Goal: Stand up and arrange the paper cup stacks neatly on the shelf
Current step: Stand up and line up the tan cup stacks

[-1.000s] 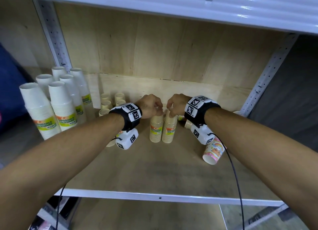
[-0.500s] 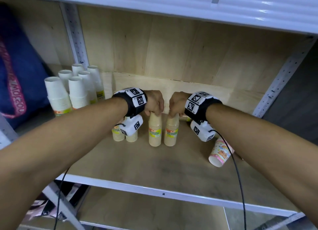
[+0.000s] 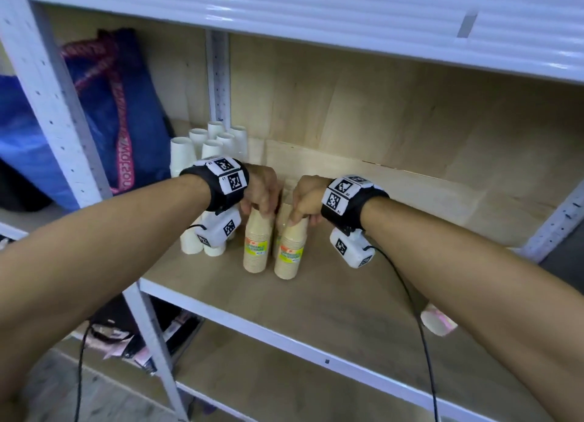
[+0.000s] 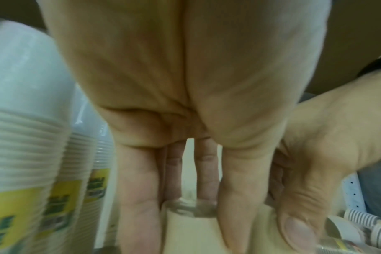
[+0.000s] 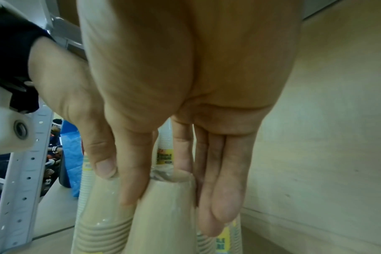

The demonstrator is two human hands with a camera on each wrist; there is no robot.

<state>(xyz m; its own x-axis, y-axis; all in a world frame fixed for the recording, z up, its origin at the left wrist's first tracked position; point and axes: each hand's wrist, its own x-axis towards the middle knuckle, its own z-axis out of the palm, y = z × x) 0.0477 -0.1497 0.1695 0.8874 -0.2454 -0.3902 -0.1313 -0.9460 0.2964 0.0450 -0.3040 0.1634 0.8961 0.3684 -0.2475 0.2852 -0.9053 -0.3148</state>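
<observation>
While my left hand point(image 3: 259, 190) pinched one tan cup stack point(image 3: 256, 243) and my right hand point(image 3: 306, 197) pinched the other tan stack point(image 3: 290, 251), both stood upright, side by side, straight below my fingers, near the shelf point(image 3: 316, 298) front edge.

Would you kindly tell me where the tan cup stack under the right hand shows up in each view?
Head: the tan cup stack stands centre, right of its twin, gripped at the top by the right hand.
Left wrist: not clearly in it.
Right wrist: bottom centre, between the fingers.
Shared landmark: the white cup stacks.
</observation>
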